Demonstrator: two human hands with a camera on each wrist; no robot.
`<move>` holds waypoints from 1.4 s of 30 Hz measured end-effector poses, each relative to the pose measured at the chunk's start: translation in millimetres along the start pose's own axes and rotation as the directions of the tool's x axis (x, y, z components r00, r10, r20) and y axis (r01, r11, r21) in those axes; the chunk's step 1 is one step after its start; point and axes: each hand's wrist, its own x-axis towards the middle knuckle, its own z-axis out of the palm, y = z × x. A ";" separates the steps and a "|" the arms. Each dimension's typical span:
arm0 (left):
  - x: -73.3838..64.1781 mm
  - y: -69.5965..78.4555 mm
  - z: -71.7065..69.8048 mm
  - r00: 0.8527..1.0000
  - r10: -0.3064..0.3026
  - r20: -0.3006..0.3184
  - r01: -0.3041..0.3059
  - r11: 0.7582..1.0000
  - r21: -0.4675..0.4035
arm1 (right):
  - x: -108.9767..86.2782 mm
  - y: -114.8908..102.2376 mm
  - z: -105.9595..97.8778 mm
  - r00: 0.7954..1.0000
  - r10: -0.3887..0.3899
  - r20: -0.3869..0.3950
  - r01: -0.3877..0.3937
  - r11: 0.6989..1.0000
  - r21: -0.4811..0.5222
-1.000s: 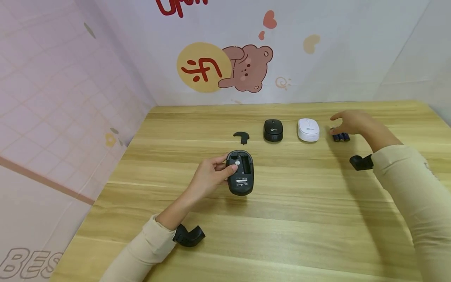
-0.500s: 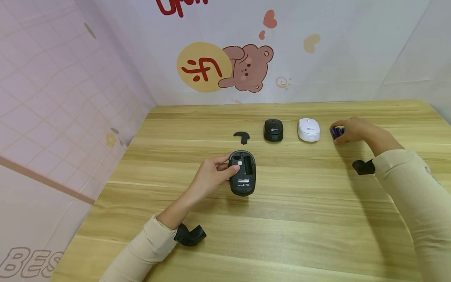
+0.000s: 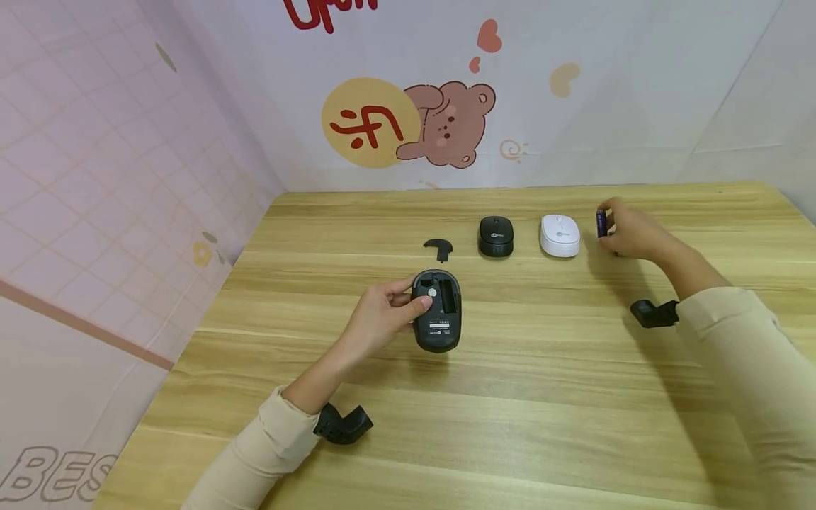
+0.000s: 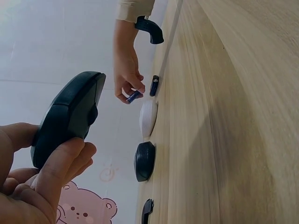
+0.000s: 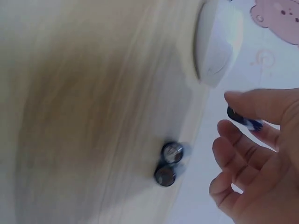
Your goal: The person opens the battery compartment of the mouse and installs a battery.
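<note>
My left hand (image 3: 382, 315) grips a black computer mouse (image 3: 437, 333) with its underside up and its battery slot (image 3: 449, 296) uncovered; in the left wrist view the mouse (image 4: 70, 116) is seen from the side, held between thumb and fingers. At the back right, my right hand (image 3: 637, 230) pinches one dark blue battery (image 3: 601, 224) between thumb and fingertips, raised off the table. Two more batteries (image 5: 168, 163) stay side by side on the table below it in the right wrist view. Beyond the held mouse lies a black battery cover (image 3: 440, 248).
A black mouse (image 3: 495, 236) and a white mouse (image 3: 559, 236) stand in a row at the back of the wooden table (image 3: 497, 425). Behind them rises a wall sheet (image 3: 612, 120) with a bear print. Black camera mounts (image 3: 344, 427) hang at both wrists.
My right hand has closed on one battery of the group and lifted it from the others. The left hand and its mouse have hardly moved.
</note>
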 end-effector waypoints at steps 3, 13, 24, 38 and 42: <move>0.8 -0.2 0.3 1.000 0.006 0.003 -0.006 1.000 0.008 | -1.8 -6.1 -0.4 1.000 0.017 -0.017 -0.015 0.996 0.085; 1.4 2.2 2.3 1.000 -0.014 -0.001 0.014 1.000 0.013 | -6.0 -28.7 1.7 0.994 0.002 -0.107 0.018 0.983 0.184; 2.3 4.4 3.8 1.000 -0.007 0.001 0.007 1.000 0.015 | -10.1 -59.5 3.8 0.980 -0.039 -0.195 0.107 0.930 0.351; 3.9 6.0 4.2 1.000 -0.013 0.010 0.013 1.000 0.022 | -15.6 -106.6 12.4 0.966 -0.014 -0.260 0.158 0.826 0.541; 3.9 6.3 4.4 1.000 -0.009 0.013 0.009 1.000 0.013 | -19.8 -119.4 13.4 0.961 -0.017 -0.274 0.172 0.815 0.554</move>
